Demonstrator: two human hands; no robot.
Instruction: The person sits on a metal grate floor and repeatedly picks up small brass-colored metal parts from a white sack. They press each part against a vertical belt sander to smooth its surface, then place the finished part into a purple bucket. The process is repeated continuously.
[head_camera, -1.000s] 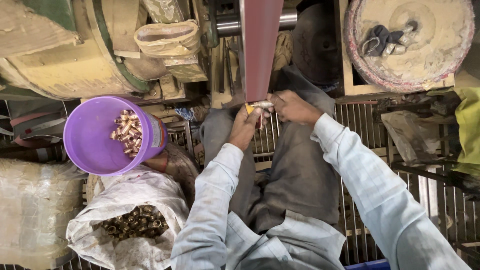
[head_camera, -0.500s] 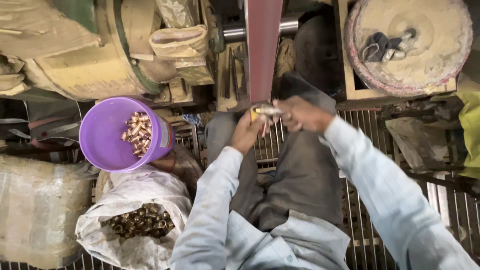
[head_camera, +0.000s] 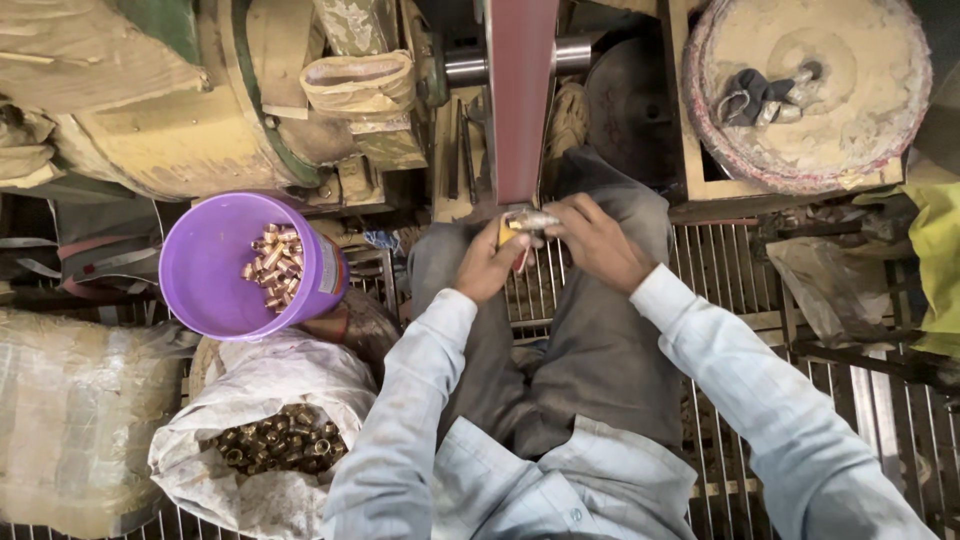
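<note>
We see both hands meeting at the lower end of the red sanding belt (head_camera: 520, 100), near the centre of view. Left hand (head_camera: 487, 265) and right hand (head_camera: 592, 240) pinch one small brass piece (head_camera: 527, 222) between their fingertips, its tip touching the belt. At 9 o'clock from the hands, a purple bucket (head_camera: 215, 270) holds a small heap of brass fittings; at 7 o'clock a white sack (head_camera: 260, 385) lies open with darker fittings inside
</note>
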